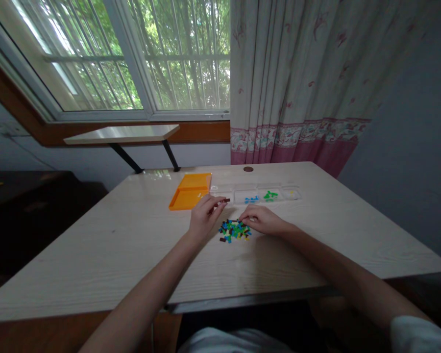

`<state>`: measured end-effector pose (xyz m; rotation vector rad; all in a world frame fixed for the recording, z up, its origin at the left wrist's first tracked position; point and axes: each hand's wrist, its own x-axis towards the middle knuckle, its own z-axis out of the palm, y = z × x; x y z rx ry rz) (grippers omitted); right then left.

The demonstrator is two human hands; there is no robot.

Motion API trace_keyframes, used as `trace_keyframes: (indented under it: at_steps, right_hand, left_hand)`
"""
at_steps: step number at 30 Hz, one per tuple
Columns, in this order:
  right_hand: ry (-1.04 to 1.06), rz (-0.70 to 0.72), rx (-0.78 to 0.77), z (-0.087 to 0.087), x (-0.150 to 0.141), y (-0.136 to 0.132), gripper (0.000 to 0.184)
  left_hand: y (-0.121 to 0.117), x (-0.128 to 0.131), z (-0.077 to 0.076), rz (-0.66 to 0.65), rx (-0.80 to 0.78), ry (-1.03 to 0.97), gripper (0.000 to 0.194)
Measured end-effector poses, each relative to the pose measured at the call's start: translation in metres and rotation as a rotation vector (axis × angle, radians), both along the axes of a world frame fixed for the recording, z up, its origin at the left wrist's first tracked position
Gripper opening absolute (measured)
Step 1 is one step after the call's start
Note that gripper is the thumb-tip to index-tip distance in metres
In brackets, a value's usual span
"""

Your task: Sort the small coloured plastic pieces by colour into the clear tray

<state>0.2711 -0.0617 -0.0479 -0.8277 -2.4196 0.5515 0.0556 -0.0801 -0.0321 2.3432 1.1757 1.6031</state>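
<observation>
A heap of small building bricks (pixel 234 231) in blue, green, brown, yellow and white lies on the table. Above its far left side, my left hand (pixel 205 214) pinches a dark brown brick (pixel 225 200) between thumb and fingers. My right hand (pixel 260 218) reaches to the heap's right edge, fingertips pressed together among the bricks; whatever they grip is too small to make out. Behind both hands runs a row of clear plastic boxes (pixel 244 193). Blue bricks (pixel 252 199) sit in one, green bricks (pixel 270 195) in another, and something small and yellow in the rightmost.
An open orange case (pixel 183 200) with a few pale pieces stands left of the clear boxes. A raised shelf (pixel 121 133) on black legs rises at the table's back left. The table (pixel 132 255) ends at a near edge before my body. Curtains (pixel 290 83) hang behind.
</observation>
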Motion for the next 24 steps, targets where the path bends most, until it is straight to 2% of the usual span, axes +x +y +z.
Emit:
trace_keyframes:
  at_steps: [5,15,18,24]
  right_hand:
    - [-0.095,0.058,0.072,-0.003,0.0,-0.001,0.023]
    - [-0.133,0.041,0.059,-0.005,0.0,-0.001,0.023]
    - [-0.143,0.047,0.054,-0.005,0.0,-0.001,0.025]
    - [-0.145,0.055,0.056,-0.007,0.0,0.0,0.025]
  left_hand:
    - [0.0,0.001,-0.001,-0.008,0.025,-0.007,0.013]
    - [-0.001,0.003,-0.002,-0.002,0.028,-0.028,0.013]
    - [0.002,0.001,-0.003,0.067,-0.002,-0.024,0.014]
    - [0.021,-0.006,-0.011,0.307,-0.161,0.014,0.021]
